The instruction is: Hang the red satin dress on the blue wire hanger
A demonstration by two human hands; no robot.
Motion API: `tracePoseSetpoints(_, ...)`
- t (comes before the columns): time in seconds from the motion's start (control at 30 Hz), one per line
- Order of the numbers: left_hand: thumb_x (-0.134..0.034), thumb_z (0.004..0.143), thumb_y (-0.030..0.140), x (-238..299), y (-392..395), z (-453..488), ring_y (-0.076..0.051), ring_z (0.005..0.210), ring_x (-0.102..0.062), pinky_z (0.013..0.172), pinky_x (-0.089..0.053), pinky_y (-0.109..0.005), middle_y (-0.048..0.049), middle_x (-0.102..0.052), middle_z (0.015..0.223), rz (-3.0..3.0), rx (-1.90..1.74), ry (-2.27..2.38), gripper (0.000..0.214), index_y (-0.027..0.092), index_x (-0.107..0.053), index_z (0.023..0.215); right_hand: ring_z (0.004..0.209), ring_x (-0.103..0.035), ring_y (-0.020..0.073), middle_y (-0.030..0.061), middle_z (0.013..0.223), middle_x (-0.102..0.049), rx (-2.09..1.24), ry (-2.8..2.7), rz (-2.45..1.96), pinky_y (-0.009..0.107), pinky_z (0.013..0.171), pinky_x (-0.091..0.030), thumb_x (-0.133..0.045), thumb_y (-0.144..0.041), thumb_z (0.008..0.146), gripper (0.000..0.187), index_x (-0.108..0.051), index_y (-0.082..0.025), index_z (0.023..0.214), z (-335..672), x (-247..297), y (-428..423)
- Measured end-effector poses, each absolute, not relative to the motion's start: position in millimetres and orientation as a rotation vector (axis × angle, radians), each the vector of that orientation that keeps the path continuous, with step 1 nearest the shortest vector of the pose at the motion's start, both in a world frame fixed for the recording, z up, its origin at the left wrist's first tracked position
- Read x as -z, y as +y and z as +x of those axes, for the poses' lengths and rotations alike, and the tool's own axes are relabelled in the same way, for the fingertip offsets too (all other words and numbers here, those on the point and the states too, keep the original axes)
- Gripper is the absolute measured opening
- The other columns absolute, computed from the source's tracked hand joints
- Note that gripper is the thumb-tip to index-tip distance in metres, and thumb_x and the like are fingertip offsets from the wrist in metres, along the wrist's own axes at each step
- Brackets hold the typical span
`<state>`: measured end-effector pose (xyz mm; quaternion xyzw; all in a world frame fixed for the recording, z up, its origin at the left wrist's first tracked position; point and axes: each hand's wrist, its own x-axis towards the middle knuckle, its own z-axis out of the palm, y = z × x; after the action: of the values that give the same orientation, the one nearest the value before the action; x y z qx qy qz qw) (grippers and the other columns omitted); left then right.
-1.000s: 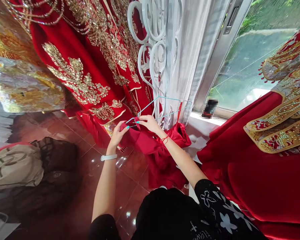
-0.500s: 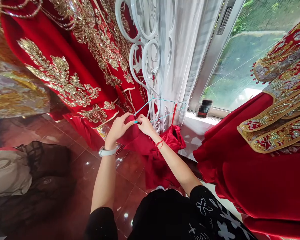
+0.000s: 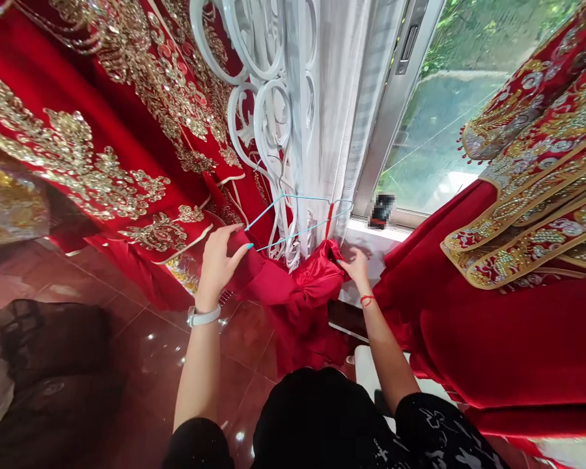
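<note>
Apart now, the left hand [image 3: 216, 268] spreads open beside the blue hanger [image 3: 266, 211], the right hand [image 3: 357, 270] lightly touching red satin [image 3: 312, 277].

Your left hand [image 3: 217, 267] sits just beside the dress [image 3: 278, 290], and your right hand [image 3: 357, 268] rests on it, below the hanger [image 3: 297, 215]. Ahead hangs the curtain [image 3: 322, 111], with the window [image 3: 434, 130] to its right. One gown [image 3: 102, 143] hangs on your left, another gown [image 3: 517, 280] on your right, both above the floor [image 3: 137, 345].

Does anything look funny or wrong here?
Yes, the red satin garment looks odd. It seems to hang by one strap from the tilted blue wire hanger, bunched up low, unlike the smooth embroidered red gown beside it.
</note>
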<state>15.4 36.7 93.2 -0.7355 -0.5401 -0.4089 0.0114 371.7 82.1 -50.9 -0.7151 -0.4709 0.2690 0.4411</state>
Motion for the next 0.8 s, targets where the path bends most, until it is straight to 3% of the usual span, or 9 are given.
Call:
tracePoseSetpoints(0.13, -0.057, 0.096, 0.046, -91, 34, 21, -0.030, 0.121, -0.059, 0.111, -0.043, -0.047, -0.0105, -0.066, 0.130, -2.224, 1.328, -1.697, 0.042, 0.023, -0.060, 0.131, 0.082, -0.067, 0.0220, 0.0002, 0.072, -0.065, -0.860, -1.217, -1.848, 0.037, 0.088, -0.054, -0.071, -0.009, 0.063, 0.024, -0.066, -0.020, 0.084, 392, 80, 79)
tracePoseSetpoints(0.3, -0.059, 0.094, 0.048, -86, 38, 22, -0.030, 0.121, -0.058, 0.110, -0.041, -0.047, -0.0096, -0.066, 0.130, -2.211, 1.376, -1.791, 0.047, 0.025, -0.060, 0.135, 0.070, -0.067, 0.0204, 0.0031, 0.062, -0.065, -1.062, -1.199, -1.710, 0.035, 0.079, -0.058, -0.063, -0.019, 0.073, 0.010, -0.060, -0.021, 0.064, 421, 65, 74)
tracePoseSetpoints(0.37, -0.062, 0.093, 0.049, -83, 41, 21, -0.031, 0.118, -0.058, 0.111, -0.038, -0.050, -0.0085, -0.068, 0.127, -2.166, 1.387, -1.847, 0.045, 0.026, -0.063, 0.132, 0.072, -0.070, 0.0207, 0.0054, 0.067, -0.069, -1.157, -1.164, -1.607, 0.037, 0.080, -0.061, -0.059, -0.027, 0.079, 0.015, -0.060, -0.022, 0.065, 434, 53, 71)
tracePoseSetpoints(0.47, -0.064, 0.091, 0.048, -79, 46, 22, -0.031, 0.113, -0.057, 0.110, -0.036, -0.053, -0.0070, -0.069, 0.124, -2.114, 1.435, -1.914, 0.040, 0.029, -0.066, 0.127, 0.092, -0.074, 0.0204, 0.0066, 0.089, -0.077, -1.272, -1.078, -1.352, 0.037, 0.091, -0.062, -0.054, -0.040, 0.085, 0.021, -0.066, -0.024, 0.080, 442, 33, 64)
tracePoseSetpoints(0.53, -0.066, 0.090, 0.047, -78, 48, 22, -0.031, 0.113, -0.056, 0.109, -0.036, -0.053, -0.0062, -0.069, 0.123, -2.101, 1.473, -1.927, 0.039, 0.030, -0.067, 0.125, 0.101, -0.074, 0.0193, 0.0053, 0.101, -0.078, -1.347, -0.978, -1.149, 0.036, 0.095, -0.062, -0.062, -0.042, 0.082, 0.022, -0.071, -0.025, 0.094, 441, 21, 57)
tracePoseSetpoints(0.63, -0.068, 0.089, 0.046, -79, 49, 23, -0.031, 0.114, -0.056, 0.110, -0.035, -0.052, -0.0055, -0.069, 0.121, -2.086, 1.520, -1.928, 0.037, 0.030, -0.068, 0.123, 0.090, -0.075, 0.0176, 0.0038, 0.095, -0.079, -1.451, -0.887, -1.035, 0.032, 0.090, -0.063, -0.079, -0.032, 0.071, 0.034, -0.075, -0.024, 0.104, 445, 7, 45)
tracePoseSetpoints(0.8, -0.070, 0.087, 0.045, -82, 47, 23, -0.030, 0.114, -0.055, 0.109, -0.036, -0.049, -0.0050, -0.069, 0.119, -2.095, 1.563, -1.929, 0.039, 0.030, -0.069, 0.123, 0.071, -0.071, 0.0164, 0.0051, 0.080, -0.078, -1.403, -0.907, -1.350, 0.028, 0.070, -0.062, -0.089, -0.027, 0.063, 0.033, -0.077, -0.018, 0.092, 465, -1, 29)
